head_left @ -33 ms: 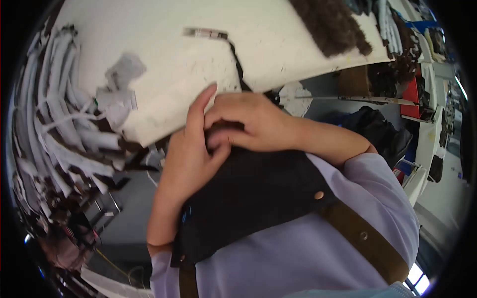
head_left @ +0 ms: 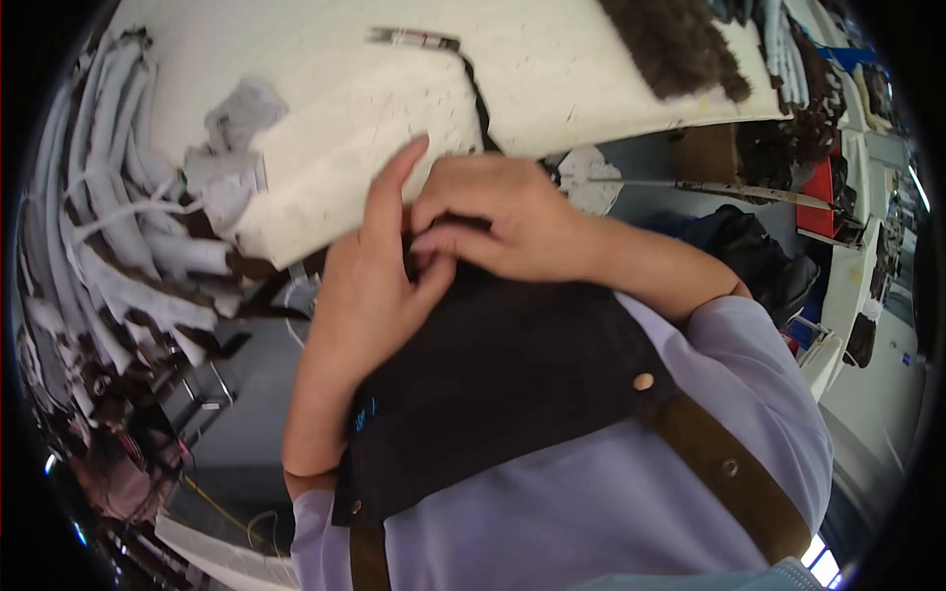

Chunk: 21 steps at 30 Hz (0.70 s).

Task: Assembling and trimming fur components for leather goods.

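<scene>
My left hand and my right hand meet in front of my chest, above the dark apron and at the near edge of the table. The left index finger points up, while its thumb bends toward the right fingertips. On the right hand the fingers curl inward and the thumb presses toward them. Whatever lies between the hands is hidden in dark shadow. Beyond them, a small metal tool like thread snips rests on the cream table, tied to a black cord running toward my hands.
Grey-backed, dark-edged strips are heaped along the left side. Crumpled grey scraps lie beside them. Brown fur covers the table's far right. At right are a red box and a black bag.
The tabletop and my hands appear slightly higher in the picture. My fingers have shifted a little against each other, with the right thumb now clearer; both hands remain together.
</scene>
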Each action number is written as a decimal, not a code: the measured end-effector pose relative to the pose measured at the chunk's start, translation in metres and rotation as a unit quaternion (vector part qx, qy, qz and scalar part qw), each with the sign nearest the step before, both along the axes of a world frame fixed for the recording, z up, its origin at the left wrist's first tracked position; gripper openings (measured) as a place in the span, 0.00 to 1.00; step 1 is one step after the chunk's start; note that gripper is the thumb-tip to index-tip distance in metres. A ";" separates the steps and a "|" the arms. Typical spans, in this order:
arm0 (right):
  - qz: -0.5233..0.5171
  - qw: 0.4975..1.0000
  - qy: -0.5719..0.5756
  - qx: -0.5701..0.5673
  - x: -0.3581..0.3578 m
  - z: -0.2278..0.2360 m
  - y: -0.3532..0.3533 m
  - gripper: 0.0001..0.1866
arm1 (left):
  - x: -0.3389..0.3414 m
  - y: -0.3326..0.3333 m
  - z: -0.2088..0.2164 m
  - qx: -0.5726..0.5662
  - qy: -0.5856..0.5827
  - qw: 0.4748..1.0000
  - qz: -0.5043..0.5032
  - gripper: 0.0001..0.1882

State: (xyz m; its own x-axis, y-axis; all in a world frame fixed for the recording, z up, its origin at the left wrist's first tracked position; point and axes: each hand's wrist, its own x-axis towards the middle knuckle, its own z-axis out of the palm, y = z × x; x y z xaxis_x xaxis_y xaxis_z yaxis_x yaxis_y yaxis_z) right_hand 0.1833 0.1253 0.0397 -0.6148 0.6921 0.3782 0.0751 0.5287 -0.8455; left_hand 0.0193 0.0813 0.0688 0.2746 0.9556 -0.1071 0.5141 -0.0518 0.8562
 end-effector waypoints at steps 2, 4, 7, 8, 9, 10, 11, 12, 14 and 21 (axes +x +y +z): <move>0.007 0.997 0.007 -0.083 0.008 0.001 0.005 0.05 | -0.011 0.000 -0.005 -0.008 0.005 1.000 -0.002 0.34; -0.053 0.979 0.035 -0.193 0.030 0.000 0.006 0.05 | -0.031 -0.012 -0.016 0.029 0.028 0.999 -0.011 0.25; -0.117 0.952 0.081 -0.271 0.093 -0.022 0.013 0.04 | -0.071 -0.047 -0.027 -0.009 0.077 0.995 0.061 0.14; -0.120 0.951 0.077 -0.274 0.111 -0.031 0.009 0.04 | -0.085 -0.060 -0.037 -0.004 0.121 0.989 0.081 0.12; -0.147 0.930 0.052 -0.333 0.126 -0.036 0.001 0.03 | -0.098 -0.076 -0.040 -0.017 0.164 0.982 0.088 0.11; -0.172 0.904 0.027 -0.390 0.136 -0.045 -0.008 0.03 | -0.105 -0.089 -0.047 -0.030 0.207 0.973 0.096 0.10; -0.181 0.896 -0.006 -0.406 0.142 -0.057 -0.015 0.03 | -0.104 -0.097 -0.058 -0.029 0.207 0.973 0.097 0.10; -0.193 0.882 -0.018 -0.429 0.149 -0.075 -0.023 0.03 | -0.102 -0.105 -0.069 -0.033 0.240 0.965 0.096 0.09; -0.216 0.867 -0.041 -0.448 0.161 -0.120 -0.033 0.04 | -0.097 -0.115 -0.090 -0.036 0.275 0.956 0.093 0.09; -0.346 0.866 -0.280 -0.227 0.137 -0.167 -0.048 0.22 | -0.088 -0.113 -0.052 -0.015 0.188 0.979 0.074 0.31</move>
